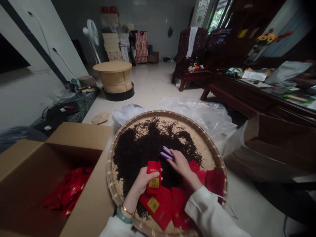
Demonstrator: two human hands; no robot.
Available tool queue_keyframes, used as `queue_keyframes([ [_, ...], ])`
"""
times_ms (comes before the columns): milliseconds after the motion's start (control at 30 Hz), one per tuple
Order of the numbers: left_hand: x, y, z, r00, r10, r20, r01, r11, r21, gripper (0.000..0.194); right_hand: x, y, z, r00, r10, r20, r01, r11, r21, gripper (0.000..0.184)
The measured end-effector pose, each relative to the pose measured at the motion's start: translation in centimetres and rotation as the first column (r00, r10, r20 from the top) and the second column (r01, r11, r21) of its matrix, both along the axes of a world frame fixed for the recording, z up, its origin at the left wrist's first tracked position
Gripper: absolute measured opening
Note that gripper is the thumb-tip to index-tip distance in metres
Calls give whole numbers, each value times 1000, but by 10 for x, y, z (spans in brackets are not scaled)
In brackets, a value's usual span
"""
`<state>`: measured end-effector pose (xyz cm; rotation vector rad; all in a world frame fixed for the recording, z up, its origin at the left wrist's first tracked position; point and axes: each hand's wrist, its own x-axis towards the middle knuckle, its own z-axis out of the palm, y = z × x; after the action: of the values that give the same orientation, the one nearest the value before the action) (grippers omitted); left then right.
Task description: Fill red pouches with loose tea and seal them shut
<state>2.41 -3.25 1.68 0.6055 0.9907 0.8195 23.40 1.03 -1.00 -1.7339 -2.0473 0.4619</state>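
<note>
My left hand [145,177] is closed on a small upright red packet [153,168] with a gold label, thumb across its front. Just to the right and a little farther away, my right hand [181,163] grips a purple two-jawed tool [167,153] that looks like a handheld bag sealer. Its jaws point left, apart from the packet. Beneath both hands, dark loose tea leaves [138,148] cover much of a round woven bamboo tray [209,144]. More red packets [160,209] lie flat on the tray's near side, partly behind my right forearm.
At the left stands an open cardboard box [79,135] with a heap of red packets [74,187] inside. A tall paper bag [247,154] is at the right. Clear plastic sheeting [195,112] lies beyond the tray. A white cord [228,204] trails beside my right sleeve.
</note>
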Motion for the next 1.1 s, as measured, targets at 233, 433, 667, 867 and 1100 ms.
queue_keyframes([
  [233,-1,4,5,993,-111,-24,112,994,9,45,-1,-2,53,857,214,-470,-364,895,-256,57],
  [433,0,5,7,989,-145,-20,146,988,42,43,-13,-4,82,860,345,-375,-459,844,-278,53],
  [667,1,3,7,987,-147,-58,151,986,73,37,-22,-8,78,889,339,-306,-423,864,-272,41],
  [867,4,2,7,986,-152,-69,157,986,60,35,-32,-10,79,890,294,-348,-400,871,-286,23],
  [1100,-3,1,4,977,-211,-28,213,973,86,42,-31,-10,80,881,302,-363,-402,883,-242,20],
])
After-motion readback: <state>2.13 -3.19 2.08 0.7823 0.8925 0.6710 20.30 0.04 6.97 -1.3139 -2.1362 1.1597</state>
